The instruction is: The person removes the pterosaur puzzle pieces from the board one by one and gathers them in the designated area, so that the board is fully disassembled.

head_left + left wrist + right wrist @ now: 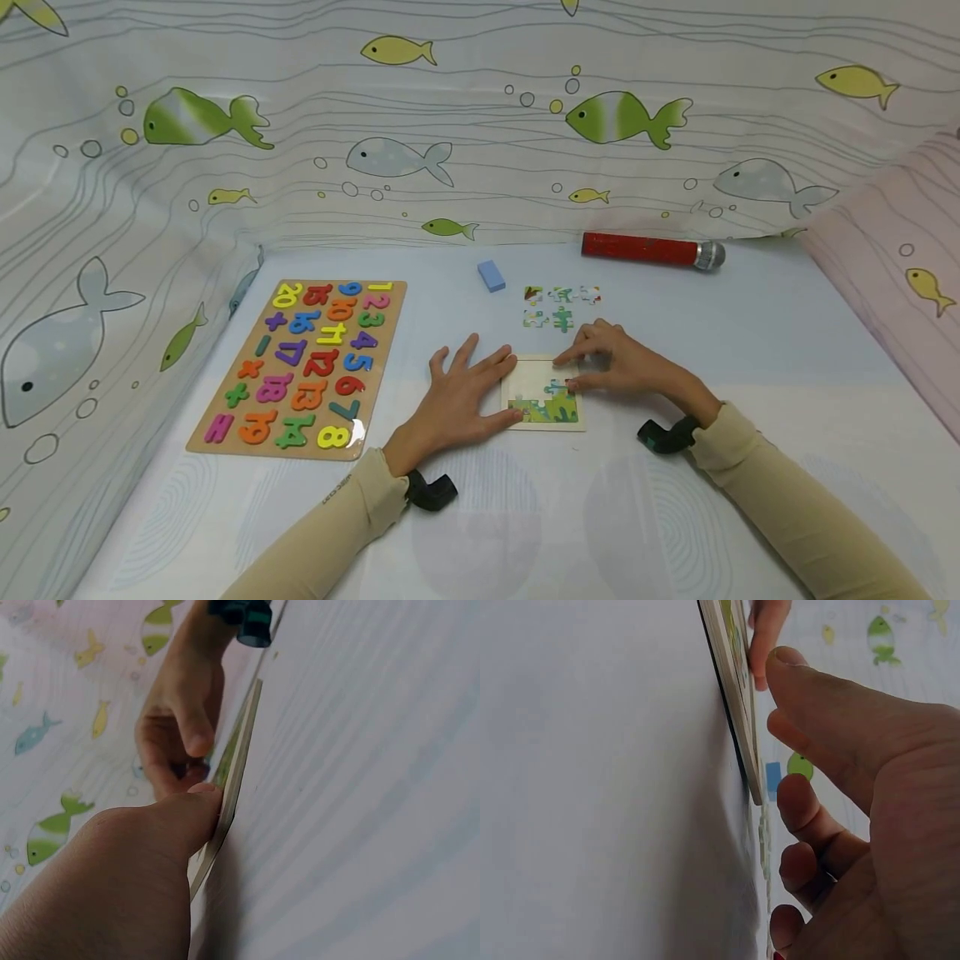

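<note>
A square wooden puzzle tray [532,372] lies on the table, its lower part filled with green jigsaw pieces [551,408]. My left hand [465,398] rests over the tray's left side with fingers spread, the thumb on its lower left part. At the right side is my right hand [618,362], its thumb beside a blue and white piece [555,387] and its index fingertip near the upper right rim. From the right wrist view, the right hand's thumb [787,660] and fingers are loosely bent, with no piece visible between them. Loose jigsaw pieces [562,317] lie just beyond the tray.
A wooden number board [251,367] with colourful numerals and signs lies to the left. Behind the tray sits a small blue block [491,276]. A red microphone [645,249] lies at the back right, near the fish-patterned cloth backdrop [495,100].
</note>
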`<state>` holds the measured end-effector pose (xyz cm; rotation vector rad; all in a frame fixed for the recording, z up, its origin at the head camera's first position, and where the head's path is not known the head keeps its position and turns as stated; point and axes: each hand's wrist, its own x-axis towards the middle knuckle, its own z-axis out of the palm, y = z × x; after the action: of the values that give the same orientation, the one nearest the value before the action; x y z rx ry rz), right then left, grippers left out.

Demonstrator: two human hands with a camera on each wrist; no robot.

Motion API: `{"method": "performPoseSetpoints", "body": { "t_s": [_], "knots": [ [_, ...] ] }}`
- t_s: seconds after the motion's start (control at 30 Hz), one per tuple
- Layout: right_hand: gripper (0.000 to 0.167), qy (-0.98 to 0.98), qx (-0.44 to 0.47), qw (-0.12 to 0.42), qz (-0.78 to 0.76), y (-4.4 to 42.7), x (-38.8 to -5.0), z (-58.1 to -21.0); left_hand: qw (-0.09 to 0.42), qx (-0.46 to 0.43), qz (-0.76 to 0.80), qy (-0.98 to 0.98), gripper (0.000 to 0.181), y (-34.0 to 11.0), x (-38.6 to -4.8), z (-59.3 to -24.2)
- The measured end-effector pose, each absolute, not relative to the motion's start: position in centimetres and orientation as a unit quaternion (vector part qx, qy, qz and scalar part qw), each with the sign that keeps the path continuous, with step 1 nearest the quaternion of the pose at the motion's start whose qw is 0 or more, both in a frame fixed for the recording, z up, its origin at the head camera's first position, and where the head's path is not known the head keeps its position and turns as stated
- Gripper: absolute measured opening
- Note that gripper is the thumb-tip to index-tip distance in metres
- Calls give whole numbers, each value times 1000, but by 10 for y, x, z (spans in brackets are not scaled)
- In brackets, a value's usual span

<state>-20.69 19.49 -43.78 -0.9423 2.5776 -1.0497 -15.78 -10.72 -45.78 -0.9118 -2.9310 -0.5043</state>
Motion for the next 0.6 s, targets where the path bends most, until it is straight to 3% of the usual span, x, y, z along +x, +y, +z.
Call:
{"method": "performPoseSetpoints", "body": {
  "t_s": [0.6],
  "knots": [
    [36, 862, -365, 122, -331, 190, -199, -435, 11, -293, -160, -943, 79, -108, -157, -456]
  ]
}}
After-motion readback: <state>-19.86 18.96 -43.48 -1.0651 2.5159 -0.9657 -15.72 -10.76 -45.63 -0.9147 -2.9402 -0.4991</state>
